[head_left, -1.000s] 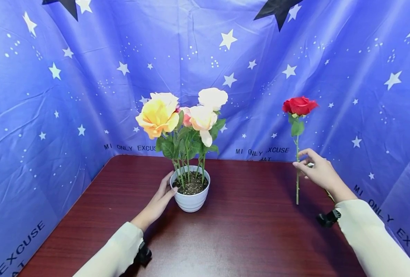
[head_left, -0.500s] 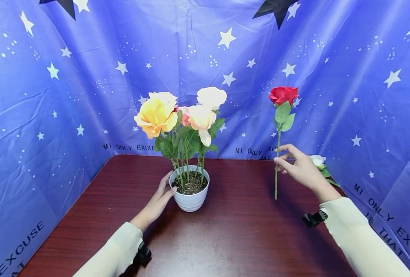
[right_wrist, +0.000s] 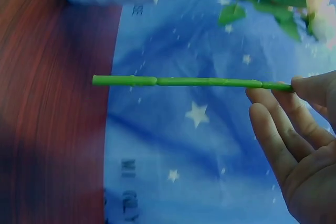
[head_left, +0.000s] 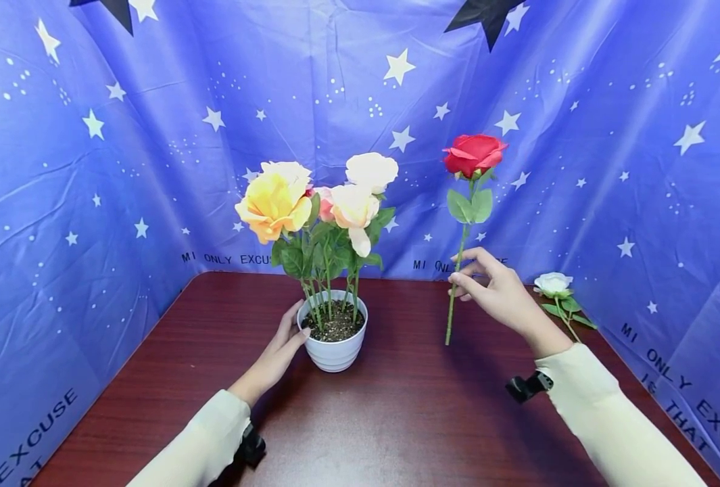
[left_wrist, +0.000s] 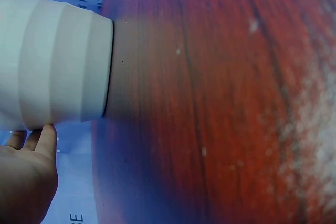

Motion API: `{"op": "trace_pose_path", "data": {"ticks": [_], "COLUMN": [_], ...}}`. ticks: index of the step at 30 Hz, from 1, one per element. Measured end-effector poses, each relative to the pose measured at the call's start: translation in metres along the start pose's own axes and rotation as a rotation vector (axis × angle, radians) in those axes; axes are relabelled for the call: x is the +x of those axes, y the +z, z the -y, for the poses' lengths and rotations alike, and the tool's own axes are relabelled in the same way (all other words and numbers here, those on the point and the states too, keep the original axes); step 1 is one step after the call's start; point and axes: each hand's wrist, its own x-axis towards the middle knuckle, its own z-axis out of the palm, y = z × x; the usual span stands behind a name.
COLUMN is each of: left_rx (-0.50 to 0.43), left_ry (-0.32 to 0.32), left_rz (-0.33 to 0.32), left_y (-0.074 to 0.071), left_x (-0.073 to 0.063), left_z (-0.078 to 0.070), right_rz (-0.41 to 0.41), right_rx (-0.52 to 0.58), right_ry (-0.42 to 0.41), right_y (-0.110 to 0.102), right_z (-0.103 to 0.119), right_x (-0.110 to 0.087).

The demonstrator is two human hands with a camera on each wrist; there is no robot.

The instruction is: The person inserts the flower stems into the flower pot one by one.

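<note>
A red rose [head_left: 475, 155] stands nearly upright in my right hand [head_left: 496, 291], its stem pinched between thumb and fingers. The stem's lower end [right_wrist: 126, 80] hangs above the table in the right wrist view. To its left is a white ribbed flower pot [head_left: 335, 353] filled with dark soil [head_left: 338, 328]. Yellow, white and pink roses [head_left: 353, 206] with green leaves rise from it. My left hand [head_left: 280, 345] rests against the pot's left side, thumb at the rim. In the left wrist view its extended fingers [left_wrist: 48, 139] touch the pot wall.
A white rose [head_left: 553, 284] lies at the back right edge of the dark red wooden table [head_left: 396, 419]. Blue cloth [head_left: 213, 162] printed with stars encloses the table at the back and sides.
My right hand has carried the red rose leftward toward the pot, raising it slightly. The white rose behind that hand has come into sight. My left hand and the pot stay put.
</note>
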Motion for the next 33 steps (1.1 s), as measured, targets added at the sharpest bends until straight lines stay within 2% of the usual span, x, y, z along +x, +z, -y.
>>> {"op": "trace_pose_path", "data": {"ticks": [11, 20, 28, 33], "left_rx": [-0.013, 0.000, 0.002, 0.000], "left_ry": [-0.008, -0.006, -0.002, 0.002], "left_rz": [-0.001, -0.008, -0.006, -0.004], "left_y": [0.000, 0.000, 0.000, 0.001], "left_x": [0.001, 0.000, -0.001, 0.000], "left_z": [0.000, -0.001, -0.001, -0.002], "right_rz": [0.043, 0.054, 0.100, 0.098], "right_rx": [0.117, 0.165, 0.194, 0.197], "right_ry": [-0.085, -0.183, -0.218, -0.241], "right_y": [0.037, 0.063, 0.085, 0.097], "right_z": [0.037, 0.054, 0.068, 0.071], "right_x": [0.016, 0.027, 0.034, 0.038]}}
